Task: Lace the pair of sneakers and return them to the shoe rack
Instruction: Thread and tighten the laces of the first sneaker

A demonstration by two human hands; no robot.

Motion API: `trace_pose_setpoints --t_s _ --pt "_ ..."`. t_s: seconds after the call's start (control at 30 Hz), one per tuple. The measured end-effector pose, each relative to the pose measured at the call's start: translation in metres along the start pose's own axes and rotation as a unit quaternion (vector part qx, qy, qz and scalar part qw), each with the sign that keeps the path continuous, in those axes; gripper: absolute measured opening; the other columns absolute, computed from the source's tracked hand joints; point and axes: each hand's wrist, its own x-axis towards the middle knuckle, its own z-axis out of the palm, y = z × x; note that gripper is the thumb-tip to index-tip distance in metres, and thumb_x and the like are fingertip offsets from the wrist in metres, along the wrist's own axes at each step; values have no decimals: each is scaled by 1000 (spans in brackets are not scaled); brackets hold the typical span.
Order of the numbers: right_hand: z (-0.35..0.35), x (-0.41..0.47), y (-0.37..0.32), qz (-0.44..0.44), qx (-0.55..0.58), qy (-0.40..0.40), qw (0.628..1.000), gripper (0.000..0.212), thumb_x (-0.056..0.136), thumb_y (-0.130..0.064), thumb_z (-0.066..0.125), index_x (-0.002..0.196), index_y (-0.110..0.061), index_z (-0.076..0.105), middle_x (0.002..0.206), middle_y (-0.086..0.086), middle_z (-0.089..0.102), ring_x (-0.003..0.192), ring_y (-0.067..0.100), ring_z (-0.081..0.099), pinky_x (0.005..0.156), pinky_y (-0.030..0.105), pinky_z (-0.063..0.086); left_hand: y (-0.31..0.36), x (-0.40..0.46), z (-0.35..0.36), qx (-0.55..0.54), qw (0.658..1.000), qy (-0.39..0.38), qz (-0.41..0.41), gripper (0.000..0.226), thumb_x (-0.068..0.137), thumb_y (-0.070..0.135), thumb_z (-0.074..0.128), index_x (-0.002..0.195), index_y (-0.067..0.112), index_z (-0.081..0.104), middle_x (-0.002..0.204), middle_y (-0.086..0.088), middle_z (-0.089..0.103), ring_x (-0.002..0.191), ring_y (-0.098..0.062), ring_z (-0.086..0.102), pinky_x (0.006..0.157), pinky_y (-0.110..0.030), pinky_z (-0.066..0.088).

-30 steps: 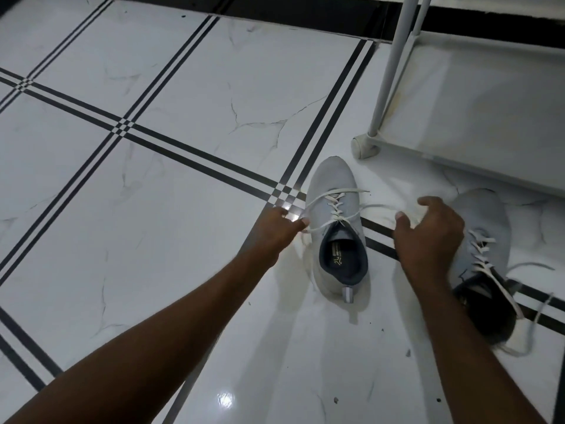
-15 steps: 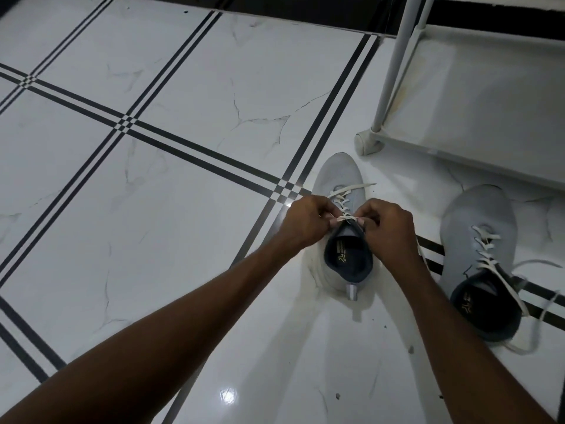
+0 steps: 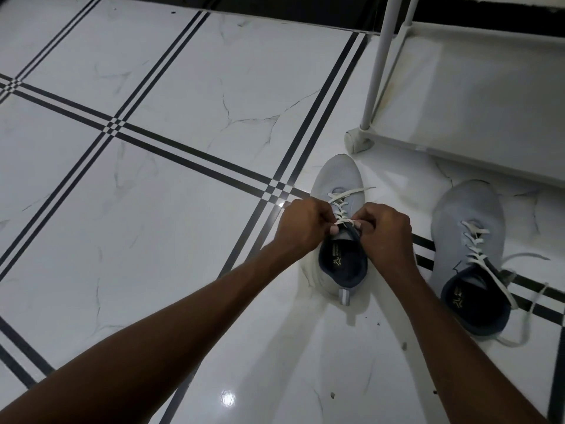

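Two light grey sneakers with dark blue linings stand on the floor, toes pointing away from me. The left sneaker [image 3: 336, 179] has a white lace [image 3: 341, 206] crossed up its front. My left hand [image 3: 301, 223] and my right hand [image 3: 385, 228] meet over its tongue, each pinching the lace at the top. The right sneaker [image 3: 467, 221] sits apart to the right, its lace [image 3: 477, 249] partly threaded, with loose ends trailing on the floor [image 3: 529, 319]. The white shoe rack [image 3: 477, 96] stands just beyond both shoes.
The floor [image 3: 153, 209] is glossy white marble tile with black double stripes. A rack leg and foot [image 3: 359, 142] stand close to the left sneaker's toe. A dark strip runs along the far edge of the floor.
A second ago my hands were spread wide, pulling the lace ends outward. They have since come together over the left sneaker's tongue and stay there, pinching the lace.
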Motion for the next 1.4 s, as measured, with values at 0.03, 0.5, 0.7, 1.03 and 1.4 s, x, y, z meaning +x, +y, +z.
trace_pose_setpoints --t_s 0.03,0.5,0.7,1.03,1.4 --pt "1 0 2 7 4 6 1000 10 82 -2 70 75 -10 69 77 4 69 73 21 60 65 30 44 -1 2 -2 -4 1000 -5 8 6 78 20 79 79 16 75 68 6 70 66 -9 63 61 -21 44" --pt "-16 4 35 1 -88 -34 996 23 72 7 67 67 -16 64 74 8 66 72 30 60 60 31 39 -46 2 -14 67 984 -164 29 6 86 11 72 81 13 69 70 8 61 64 -8 56 57 -12 39" --pt "-63 32 18 46 -45 -258 964 19 85 -10 72 68 -17 71 58 -2 66 50 2 58 55 24 40 -53 -4 -84 -210 931 -293 -58 12 92 16 66 82 17 73 75 -2 65 64 -9 57 67 -23 48" --pt "-55 18 -2 48 323 -237 915 9 92 -7 64 91 -3 72 100 17 76 67 14 57 58 22 48 -12 17 -34 -458 866 -196 -52 12 96 18 61 99 16 72 106 -8 70 105 -20 62 95 -34 44" --pt "-19 17 -13 -19 138 -66 988 18 90 -13 65 89 -31 69 68 8 70 53 23 60 59 36 53 -7 35 3 -477 853 -178 -120 21 98 5 51 111 10 66 84 -10 64 72 -15 63 71 -28 54"
